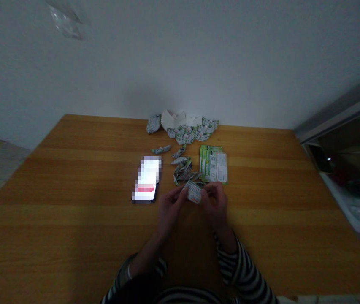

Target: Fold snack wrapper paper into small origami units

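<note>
A pale wall [180,59] is standing at the back, and a big brown wooden table [72,190] is reaching right up to it. Two striped sleeves [251,272] are coming in from the near side, pushed up a bit so the wrists are showing. A long heap of folded paper [185,134] is sitting at the far side of the table, close to the wall, with some white bits sticking up in it. The left hand [169,207] and the right hand [215,206] are facing each other over the table, and their fingers are pinching close around one small paper [194,192]. The pile of green and white cards [213,164] is lying just past the right hand. The phone [147,179] is lying just past the left hand, off to its left, and its screen is glowing white with a red bar. A little bunch of folded paper [182,171] is lying right behind the small paper. The small paper is resting between the two hands, with the left hand holding one side and the right hand holding the other. Two thin folded strips [161,149] are lying farther away, between the bunch and the heap
</note>
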A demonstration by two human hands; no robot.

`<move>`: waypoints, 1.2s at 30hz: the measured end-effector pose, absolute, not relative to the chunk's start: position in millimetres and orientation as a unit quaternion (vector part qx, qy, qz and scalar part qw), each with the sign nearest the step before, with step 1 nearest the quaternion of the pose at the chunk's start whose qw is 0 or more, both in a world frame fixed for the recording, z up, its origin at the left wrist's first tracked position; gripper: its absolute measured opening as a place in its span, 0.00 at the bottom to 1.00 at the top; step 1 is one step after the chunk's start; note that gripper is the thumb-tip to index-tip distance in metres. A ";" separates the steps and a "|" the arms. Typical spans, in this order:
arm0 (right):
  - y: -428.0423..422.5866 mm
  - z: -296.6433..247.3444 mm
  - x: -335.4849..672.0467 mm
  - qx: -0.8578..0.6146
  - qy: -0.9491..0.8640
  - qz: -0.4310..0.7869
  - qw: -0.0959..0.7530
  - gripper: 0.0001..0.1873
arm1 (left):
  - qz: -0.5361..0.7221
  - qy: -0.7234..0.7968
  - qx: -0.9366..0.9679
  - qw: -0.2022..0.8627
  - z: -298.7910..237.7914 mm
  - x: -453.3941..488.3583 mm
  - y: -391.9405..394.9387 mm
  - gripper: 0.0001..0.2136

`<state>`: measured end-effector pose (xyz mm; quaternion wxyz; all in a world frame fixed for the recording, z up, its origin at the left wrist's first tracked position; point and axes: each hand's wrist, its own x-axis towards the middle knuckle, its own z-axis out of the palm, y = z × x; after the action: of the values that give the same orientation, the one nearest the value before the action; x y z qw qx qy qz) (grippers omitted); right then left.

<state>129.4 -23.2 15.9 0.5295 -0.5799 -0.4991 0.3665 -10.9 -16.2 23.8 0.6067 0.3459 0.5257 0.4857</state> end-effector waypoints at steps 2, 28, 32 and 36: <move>-18.5 25.5 144.7 -0.571 -0.581 0.358 0.456 0.08 | 0.430 0.501 0.393 0.639 23.3 -13.7 -14.6 0.15; -16.1 4.4 135.9 -0.538 -0.599 0.421 0.419 0.18 | 0.344 0.476 0.465 0.663 19.9 -24.7 -6.0 0.18; -17.4 3.1 132.4 -0.547 -0.594 0.409 0.425 0.18 | 0.375 0.506 0.453 0.631 16.2 -20.6 -7.7 0.17; -18.7 3.6 129.7 -0.554 -0.581 0.408 0.435 0.18 | 0.388 0.538 0.450 0.599 19.3 -15.0 -11.4 0.17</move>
<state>129.7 -18.7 3.6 0.4351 -0.5542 -0.5809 0.4075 -15.0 -11.4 19.3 0.5986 0.4497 0.5376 0.3878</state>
